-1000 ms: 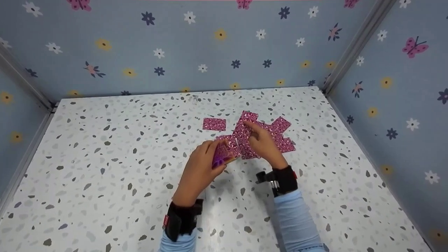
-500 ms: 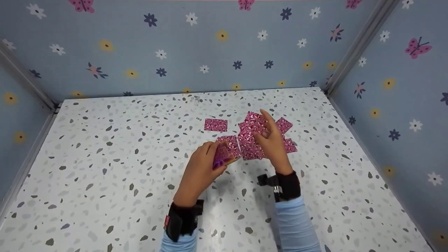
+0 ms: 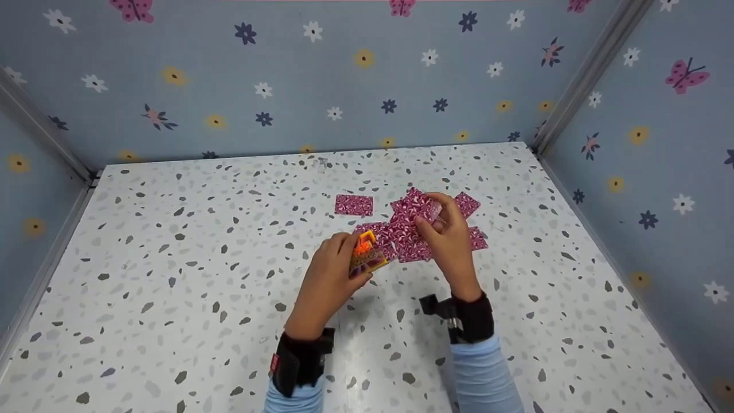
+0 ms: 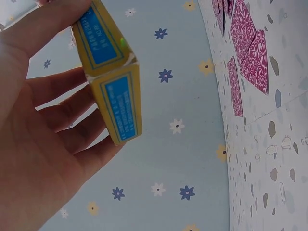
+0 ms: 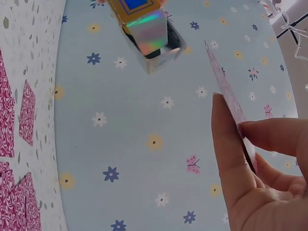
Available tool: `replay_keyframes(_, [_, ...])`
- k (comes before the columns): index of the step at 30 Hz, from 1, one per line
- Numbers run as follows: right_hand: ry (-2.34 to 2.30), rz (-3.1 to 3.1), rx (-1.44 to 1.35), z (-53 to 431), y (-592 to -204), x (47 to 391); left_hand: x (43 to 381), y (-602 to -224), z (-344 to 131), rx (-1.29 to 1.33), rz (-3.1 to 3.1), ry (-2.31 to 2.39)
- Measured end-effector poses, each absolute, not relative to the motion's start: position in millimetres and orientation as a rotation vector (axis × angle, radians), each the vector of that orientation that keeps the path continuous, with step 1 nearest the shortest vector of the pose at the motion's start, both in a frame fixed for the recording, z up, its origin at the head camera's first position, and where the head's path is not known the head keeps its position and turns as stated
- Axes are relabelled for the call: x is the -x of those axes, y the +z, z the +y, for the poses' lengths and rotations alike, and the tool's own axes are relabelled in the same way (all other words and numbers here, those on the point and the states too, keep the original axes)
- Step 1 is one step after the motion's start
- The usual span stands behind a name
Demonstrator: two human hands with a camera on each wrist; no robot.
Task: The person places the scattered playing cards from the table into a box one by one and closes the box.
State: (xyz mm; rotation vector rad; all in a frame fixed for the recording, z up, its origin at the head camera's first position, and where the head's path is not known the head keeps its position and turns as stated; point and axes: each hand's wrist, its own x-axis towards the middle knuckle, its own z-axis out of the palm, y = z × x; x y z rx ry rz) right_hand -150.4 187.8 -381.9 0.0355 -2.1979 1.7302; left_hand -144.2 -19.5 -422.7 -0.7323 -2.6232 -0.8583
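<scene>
My left hand (image 3: 324, 284) grips a small gold card box (image 4: 118, 91) with blue printed panels. Its shiny open end (image 5: 153, 42) shows in the right wrist view, and its glossy face looks orange and yellow from above. Between thumb and fingers my right hand (image 3: 456, 249) pinches a pink-and-white patterned playing card (image 5: 228, 94), raised over the pile; whether it is one card or more, I cannot tell. Beneath lies a loose pile of the same cards (image 3: 412, 249), partly hidden by the right hand. One single card (image 3: 354, 205) lies apart, behind the box.
A white speckled tabletop (image 3: 200, 275) carries everything. Blue flowered panels (image 3: 298, 74) stand at the back and both sides. More cards poke out of the pile on the right, one of them a tilted card (image 3: 467, 205). Each wrist wears a black strap (image 3: 475, 318).
My right hand went from pointing over the pile to spreading its fingers, then took hold of a card and lifted it. The left hand stays put; the box's glossy face turned from purple to orange.
</scene>
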Motion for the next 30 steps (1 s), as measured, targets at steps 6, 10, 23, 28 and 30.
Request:
replay_keyframes(6, [1.313,-2.315,-0.058,181,-386,148,144,-421,-20,0.728,-2.643,-0.851])
replay_keyframes(10, [1.198,-2.317,-0.067,177,-388,148,143,-421,-18,0.730,-2.660,-0.870])
replay_keyframes(23, [1.254,-2.317,-0.056,167,-393,149,141,-422,-15,0.755,-2.628,-0.827])
replay_keyframes(28, [1.223,-2.317,-0.075,164,-395,149,142,-422,-15,0.746,-2.630,-0.851])
replay_keyframes(30, [1.229,-2.307,-0.076,164,-395,150,142,-422,-15,0.748,-2.633,-0.855])
